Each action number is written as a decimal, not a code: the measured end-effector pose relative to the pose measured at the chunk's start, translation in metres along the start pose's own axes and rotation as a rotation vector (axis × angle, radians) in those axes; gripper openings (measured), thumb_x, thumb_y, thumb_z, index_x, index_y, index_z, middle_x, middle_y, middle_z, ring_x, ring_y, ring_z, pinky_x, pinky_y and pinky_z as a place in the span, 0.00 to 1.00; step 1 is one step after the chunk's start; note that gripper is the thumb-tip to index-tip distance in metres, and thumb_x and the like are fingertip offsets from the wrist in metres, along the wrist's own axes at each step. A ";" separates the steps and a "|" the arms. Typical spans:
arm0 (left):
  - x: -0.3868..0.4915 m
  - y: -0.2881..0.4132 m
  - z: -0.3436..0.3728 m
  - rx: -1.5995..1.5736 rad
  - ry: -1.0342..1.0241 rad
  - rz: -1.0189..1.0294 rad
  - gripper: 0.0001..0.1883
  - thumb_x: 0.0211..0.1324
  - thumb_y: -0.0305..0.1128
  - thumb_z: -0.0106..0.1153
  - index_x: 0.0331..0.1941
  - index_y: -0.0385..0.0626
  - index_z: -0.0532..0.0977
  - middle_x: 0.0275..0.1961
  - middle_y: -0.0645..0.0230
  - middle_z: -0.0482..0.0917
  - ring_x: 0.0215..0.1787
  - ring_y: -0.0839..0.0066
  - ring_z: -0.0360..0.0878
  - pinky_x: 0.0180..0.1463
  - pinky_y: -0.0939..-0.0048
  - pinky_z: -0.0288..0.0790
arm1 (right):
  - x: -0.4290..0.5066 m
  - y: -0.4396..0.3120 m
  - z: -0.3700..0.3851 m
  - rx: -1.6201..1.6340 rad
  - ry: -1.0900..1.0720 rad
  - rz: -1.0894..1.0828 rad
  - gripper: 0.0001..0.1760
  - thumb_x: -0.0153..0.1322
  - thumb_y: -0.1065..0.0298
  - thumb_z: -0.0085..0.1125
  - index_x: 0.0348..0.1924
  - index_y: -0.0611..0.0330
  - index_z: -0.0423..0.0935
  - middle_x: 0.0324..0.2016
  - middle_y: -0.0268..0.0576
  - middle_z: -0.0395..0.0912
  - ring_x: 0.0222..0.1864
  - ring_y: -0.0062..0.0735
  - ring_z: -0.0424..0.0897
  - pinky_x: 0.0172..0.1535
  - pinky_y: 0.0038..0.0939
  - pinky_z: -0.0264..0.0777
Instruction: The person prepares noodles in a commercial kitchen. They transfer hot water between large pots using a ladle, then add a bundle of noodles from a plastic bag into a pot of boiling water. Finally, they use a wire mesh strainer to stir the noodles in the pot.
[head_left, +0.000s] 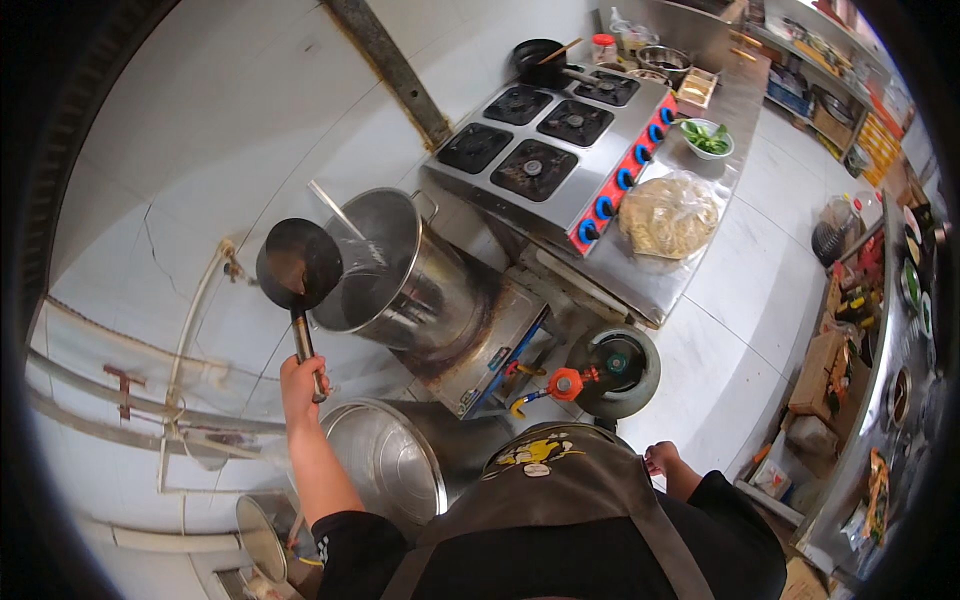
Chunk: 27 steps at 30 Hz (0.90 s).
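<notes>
My left hand (303, 382) grips the handle of a small black wok-shaped pan (298, 262). A brownish patch shows inside its bowl; I cannot tell whether it is contents or a reflection. Just right of the pan stands a tall stainless steel stockpot (442, 300), its rim partly hidden by the pan. A long metal handle (330, 204) slants up out of the pot, and something shiny shows around its lower end. Beside my brown apron (562, 487), my right hand (661, 456) hangs low at my side, its fingers curled and partly hidden.
The stockpot stands on a low gas burner (487, 367). A gas cylinder (626, 382) with an orange regulator is close by. A six-burner stove (555, 142) bears a black pan (536, 64). Bagged noodles (670, 217) and a bowl of greens (706, 139) sit on the steel counter (664, 289).
</notes>
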<state>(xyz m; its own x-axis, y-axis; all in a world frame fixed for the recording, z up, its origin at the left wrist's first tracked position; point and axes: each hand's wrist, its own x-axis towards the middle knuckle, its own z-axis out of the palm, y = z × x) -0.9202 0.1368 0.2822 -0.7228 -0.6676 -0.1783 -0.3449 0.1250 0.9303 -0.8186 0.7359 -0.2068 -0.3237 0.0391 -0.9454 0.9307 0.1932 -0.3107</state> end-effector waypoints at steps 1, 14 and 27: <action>0.003 0.003 0.004 0.060 0.024 0.022 0.03 0.51 0.24 0.54 0.28 0.40 0.69 0.19 0.68 0.70 0.12 0.77 0.67 0.14 0.74 0.61 | -0.002 -0.001 0.001 0.011 0.002 0.010 0.10 0.69 0.69 0.51 0.26 0.67 0.75 0.23 0.55 0.78 0.19 0.47 0.80 0.23 0.49 0.80; 0.010 0.025 0.017 1.055 0.403 0.367 0.17 0.48 0.27 0.54 0.45 0.41 0.69 0.36 0.50 0.81 0.40 0.49 0.80 0.43 0.50 0.72 | 0.093 -0.003 -0.030 -1.260 -0.063 -0.765 0.12 0.65 0.61 0.55 0.36 0.55 0.81 0.28 0.44 0.82 0.28 0.42 0.82 0.28 0.40 0.74; 0.032 0.072 0.068 -0.153 -0.108 0.279 0.14 0.54 0.26 0.55 0.45 0.36 0.69 0.26 0.67 0.75 0.19 0.79 0.72 0.21 0.74 0.68 | 0.017 -0.084 -0.022 -1.032 -0.065 -0.838 0.11 0.66 0.60 0.53 0.34 0.53 0.82 0.28 0.41 0.83 0.27 0.38 0.82 0.29 0.38 0.74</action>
<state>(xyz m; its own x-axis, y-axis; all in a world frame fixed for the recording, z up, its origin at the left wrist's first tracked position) -1.0086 0.1744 0.3214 -0.8388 -0.5405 0.0647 -0.0370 0.1752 0.9838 -0.9067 0.7422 -0.1948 -0.6963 -0.4966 -0.5182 -0.1092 0.7869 -0.6074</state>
